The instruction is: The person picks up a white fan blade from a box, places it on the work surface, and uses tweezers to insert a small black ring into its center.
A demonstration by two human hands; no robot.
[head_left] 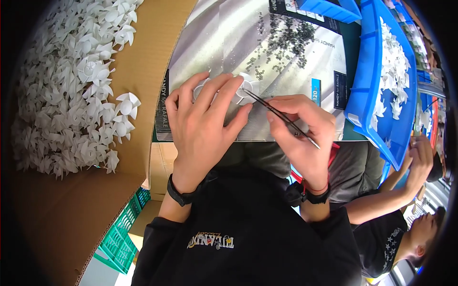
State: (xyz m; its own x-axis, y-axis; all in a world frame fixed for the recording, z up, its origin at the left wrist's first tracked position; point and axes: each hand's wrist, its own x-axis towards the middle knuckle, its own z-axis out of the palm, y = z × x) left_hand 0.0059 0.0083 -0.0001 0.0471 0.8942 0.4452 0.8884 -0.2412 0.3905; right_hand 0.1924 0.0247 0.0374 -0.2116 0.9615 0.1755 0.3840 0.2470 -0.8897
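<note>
— So, what is each hand doing here?

— The left hand (205,125) lies flat-ish over a small white plastic fan impeller (244,88), fingers spread and curled down on it, pinning it to the shiny silver sheet (224,38). The right hand (300,136) is closed in a pinch around thin dark tweezers (279,116), whose tips point up and left into the impeller's hub.

— Where exactly is the impeller relative to the hands?

— Mostly under the left fingertips; only a few blades peek out between index and middle finger. It sits just up and left of the right hand, touched by the tweezer tips.

— Any advice for doing this well?

— I'd judge that the left hand should keep the impeller from turning while the tweezers stay at a low angle, so the tip meets the hub squarely. A light pinch seems wise; whether the tips hold one of the tiny parts I cannot tell.

— What else is around?

— A scatter of small dark beads (281,40) lies on the sheet beyond the hands. To the left, a cardboard box (143,62) holds a heap of white impellers (71,86). To the right, a blue bin (367,86) holds more white pieces, and another person's hand (422,159) is at its lower corner.
</note>
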